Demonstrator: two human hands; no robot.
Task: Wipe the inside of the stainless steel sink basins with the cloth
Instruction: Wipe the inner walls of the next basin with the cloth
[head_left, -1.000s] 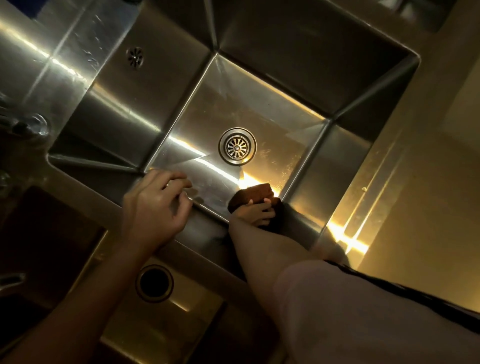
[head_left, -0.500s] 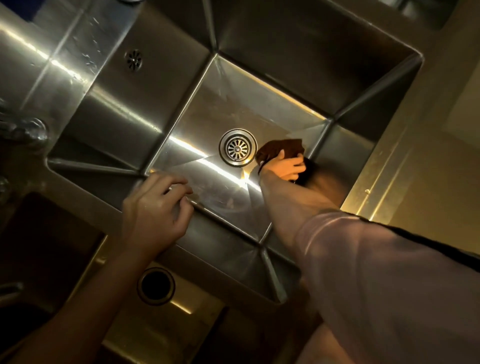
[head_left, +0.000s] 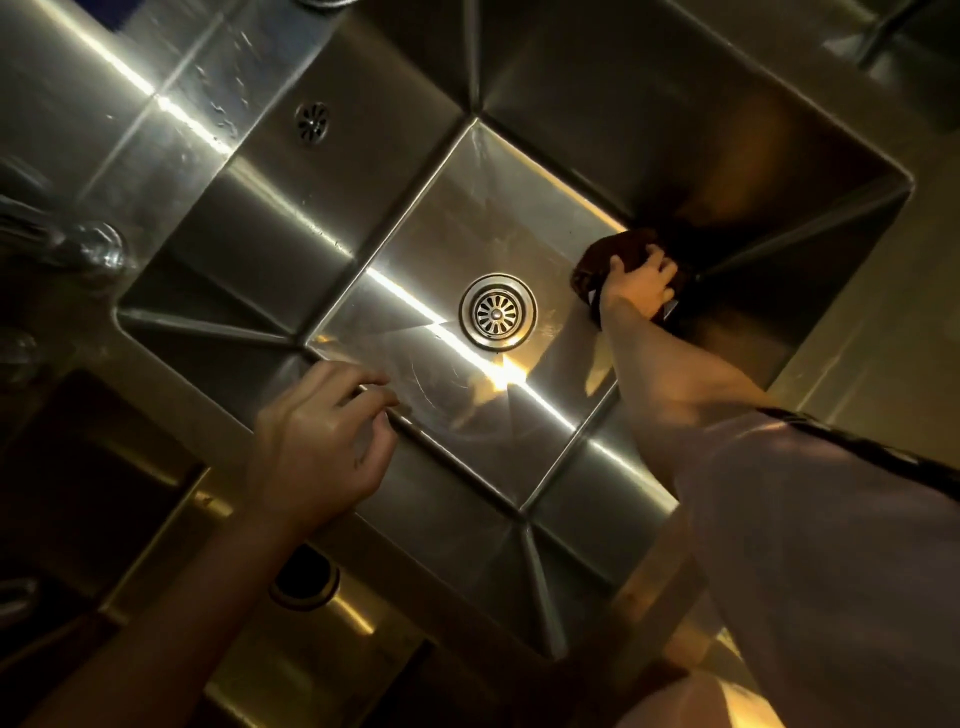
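Hands: right hand (head_left: 641, 288) on cloth (head_left: 608, 257), steel basin (head_left: 467, 218).

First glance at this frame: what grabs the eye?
The bright streak of light running diagonally across the sink basin floor, passing the round drain at centre. Then the right hand pressing a dark cloth into the far right corner, while the left hand rests on the near rim.

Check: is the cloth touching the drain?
Apart. The head view shows bare basin floor between the cloth, held by the right hand, and the drain.
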